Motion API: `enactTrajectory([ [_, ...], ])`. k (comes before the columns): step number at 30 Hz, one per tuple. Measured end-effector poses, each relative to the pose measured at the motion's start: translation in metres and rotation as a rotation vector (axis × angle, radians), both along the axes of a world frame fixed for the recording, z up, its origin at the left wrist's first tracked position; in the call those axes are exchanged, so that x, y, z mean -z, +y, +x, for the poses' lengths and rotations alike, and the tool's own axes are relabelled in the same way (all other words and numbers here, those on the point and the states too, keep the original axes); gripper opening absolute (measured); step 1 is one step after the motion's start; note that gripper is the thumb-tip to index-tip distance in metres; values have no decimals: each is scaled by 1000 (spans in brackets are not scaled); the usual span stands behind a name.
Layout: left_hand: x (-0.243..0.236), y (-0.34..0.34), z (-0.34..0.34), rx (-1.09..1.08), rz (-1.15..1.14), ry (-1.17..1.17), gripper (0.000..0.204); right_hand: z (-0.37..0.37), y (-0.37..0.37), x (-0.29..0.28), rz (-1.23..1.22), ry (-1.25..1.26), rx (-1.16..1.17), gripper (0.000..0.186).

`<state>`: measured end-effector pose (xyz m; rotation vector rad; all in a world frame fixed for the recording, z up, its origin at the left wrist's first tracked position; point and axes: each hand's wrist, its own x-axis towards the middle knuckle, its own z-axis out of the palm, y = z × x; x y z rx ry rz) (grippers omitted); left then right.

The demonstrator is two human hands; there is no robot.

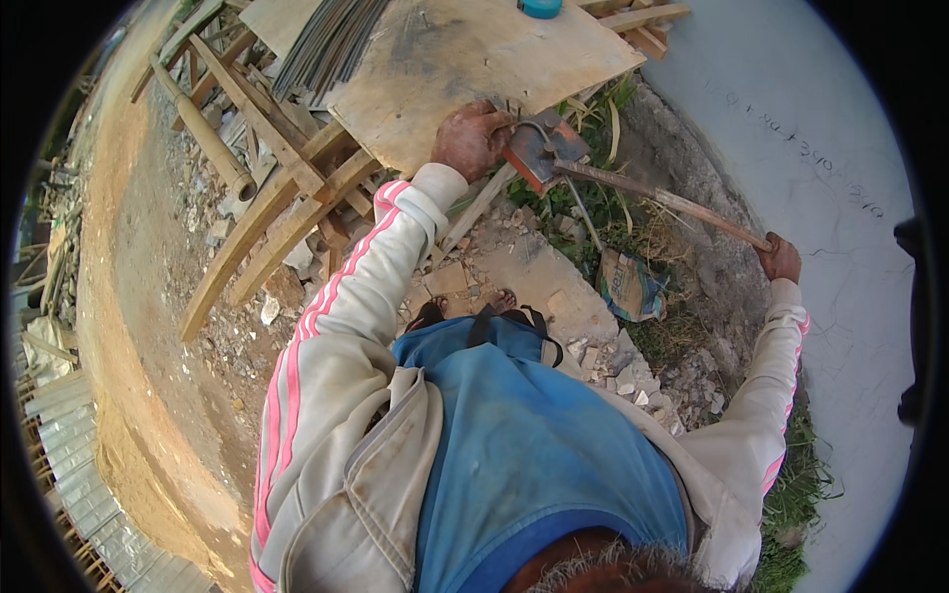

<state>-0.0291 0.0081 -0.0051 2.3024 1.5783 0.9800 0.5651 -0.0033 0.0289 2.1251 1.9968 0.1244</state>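
Observation:
My right hand [779, 259], out to the right, is closed around the end of a long rusty lever bar [682, 203]. The bar's other end reaches a dark metal plate with reddish edges [532, 158] at the near edge of the plywood board [474, 59]. Beside that plate my left hand [473, 138] is closed, its fingers curled on a thin curved metal rod [539, 127]. How much of the rod lies within the fingers is hidden. On the board's left side lies a bundle of thin dark rods [331, 44].
A turquoise round object [541, 8] sits at the board's far edge. Wooden beams [267, 227] and a bamboo pole [203, 133] lie to the left. Broken rubble [603, 371] surrounds my feet. A torn bag [631, 287] and weeds lie beside a grey wall [791, 99].

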Motion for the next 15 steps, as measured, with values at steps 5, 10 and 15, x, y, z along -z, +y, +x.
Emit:
enactTrajectory([
  [5, 1, 2, 1, 6, -57, -57, 20, 6, -29, 32, 56, 50, 103, 38],
  [10, 1, 3, 0, 21, -23, -48, 21, -4, -46, 9, 166, 8, 151, 44],
  [15, 5, 7, -2, 36, -24, -52, 22, -20, -102, -12, 193, -38, 258, 45],
])
